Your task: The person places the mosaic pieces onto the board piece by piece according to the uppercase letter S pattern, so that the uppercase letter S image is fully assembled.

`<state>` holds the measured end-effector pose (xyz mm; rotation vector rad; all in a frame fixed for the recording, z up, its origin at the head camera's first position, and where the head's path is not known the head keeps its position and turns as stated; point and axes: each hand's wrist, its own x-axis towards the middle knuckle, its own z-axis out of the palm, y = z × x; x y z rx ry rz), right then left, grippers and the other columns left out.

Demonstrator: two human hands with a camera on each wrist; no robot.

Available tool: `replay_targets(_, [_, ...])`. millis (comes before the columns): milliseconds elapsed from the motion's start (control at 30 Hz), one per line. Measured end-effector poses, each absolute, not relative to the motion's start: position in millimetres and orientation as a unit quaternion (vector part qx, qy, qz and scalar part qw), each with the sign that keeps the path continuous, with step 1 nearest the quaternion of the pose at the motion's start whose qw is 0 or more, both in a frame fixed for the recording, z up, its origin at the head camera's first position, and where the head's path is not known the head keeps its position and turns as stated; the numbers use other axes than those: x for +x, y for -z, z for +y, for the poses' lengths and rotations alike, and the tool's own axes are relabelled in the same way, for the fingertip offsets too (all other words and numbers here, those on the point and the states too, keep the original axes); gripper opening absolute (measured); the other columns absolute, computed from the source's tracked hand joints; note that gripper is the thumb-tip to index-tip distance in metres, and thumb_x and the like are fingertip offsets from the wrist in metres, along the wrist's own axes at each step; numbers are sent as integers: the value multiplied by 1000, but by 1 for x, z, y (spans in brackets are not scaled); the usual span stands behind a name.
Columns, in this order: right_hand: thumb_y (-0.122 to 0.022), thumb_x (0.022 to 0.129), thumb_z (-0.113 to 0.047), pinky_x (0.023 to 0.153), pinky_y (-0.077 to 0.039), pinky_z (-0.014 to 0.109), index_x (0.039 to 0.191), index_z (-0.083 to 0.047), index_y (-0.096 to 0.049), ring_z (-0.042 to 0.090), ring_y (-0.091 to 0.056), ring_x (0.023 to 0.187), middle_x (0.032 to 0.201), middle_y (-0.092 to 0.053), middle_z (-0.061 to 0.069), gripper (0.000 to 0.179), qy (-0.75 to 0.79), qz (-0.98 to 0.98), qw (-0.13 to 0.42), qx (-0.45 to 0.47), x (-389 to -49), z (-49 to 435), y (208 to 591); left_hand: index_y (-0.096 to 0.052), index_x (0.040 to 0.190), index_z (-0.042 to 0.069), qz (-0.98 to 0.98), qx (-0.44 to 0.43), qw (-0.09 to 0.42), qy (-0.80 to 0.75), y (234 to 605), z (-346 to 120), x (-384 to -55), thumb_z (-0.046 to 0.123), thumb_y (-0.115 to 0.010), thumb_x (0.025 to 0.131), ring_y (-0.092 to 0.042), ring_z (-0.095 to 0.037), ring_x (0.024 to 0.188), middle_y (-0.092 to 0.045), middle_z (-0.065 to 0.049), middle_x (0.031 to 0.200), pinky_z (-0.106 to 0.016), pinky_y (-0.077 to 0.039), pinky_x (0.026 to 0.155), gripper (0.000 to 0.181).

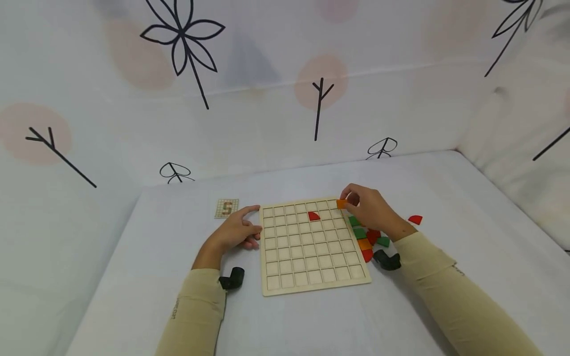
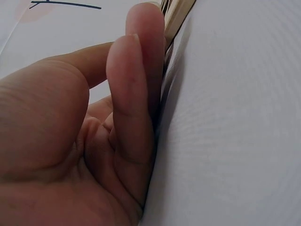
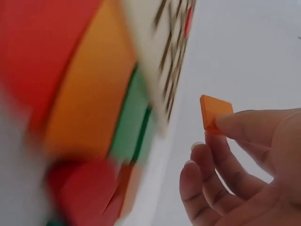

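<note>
A pale wooden grid board (image 1: 296, 254) lies on the white table. One red quarter-round tile (image 1: 313, 216) sits in a cell of its upper part. My left hand (image 1: 235, 230) rests at the board's left side, index finger and thumb stretched out to touch the edge; in the left wrist view the fingers (image 2: 129, 94) meet the board's rim (image 2: 178, 19). Over the board's top right corner, my right hand (image 1: 366, 205) pinches an orange square tile (image 3: 214, 112) between thumb and forefinger, held above the surface.
Green tiles (image 1: 359, 233), an orange tile (image 1: 364, 244) and several red ones (image 1: 373, 236) lie along the board's right edge. A separate red tile (image 1: 415, 219) lies farther right. At the upper left is a small card (image 1: 226, 208) with a gridded S-like figure.
</note>
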<state>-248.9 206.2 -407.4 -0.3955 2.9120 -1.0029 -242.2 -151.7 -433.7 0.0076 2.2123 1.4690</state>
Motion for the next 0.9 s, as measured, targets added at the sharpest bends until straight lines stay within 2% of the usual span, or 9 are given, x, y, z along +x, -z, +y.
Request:
replay_targets(200, [-63,96,-5,67,-48,31,110,-5,-63,23,-56,78,91,-64,12,14,342,926,-3,-160,-250,181,400,-31,157,25,807,2,242,-538,435,-153,-243,12,-64,97,-66,-12,56,-67,-8,81,-23,-55,52,69])
replay_targets(400, [-62,97,-7,66,-48,30,110,-8,-63,22,-56,79,95,-65,11,13,364,915,17,-170,-254,156,392,-31,157,24,805,7,242,-542,435,-154,-244,12,-64,97,-67,-13,57,-67,-8,81,-23,-55,53,69])
replay_targets(600, [-61,98,-8,65,-48,31,111,-8,-64,21,-59,79,97,-65,11,13,375,906,14,-195,-260,137,389,-30,157,24,801,9,241,-548,433,-152,-243,10,-64,97,-67,-13,57,-66,-8,80,-23,-55,53,69])
replay_targets(900, [-63,98,-12,69,-50,32,107,-11,-66,21,-60,82,97,-66,9,9,390,901,37,-184,-262,125,403,-31,156,25,802,6,241,-546,434,-153,-243,11,-64,97,-68,-14,58,-67,-9,81,-23,-55,54,69])
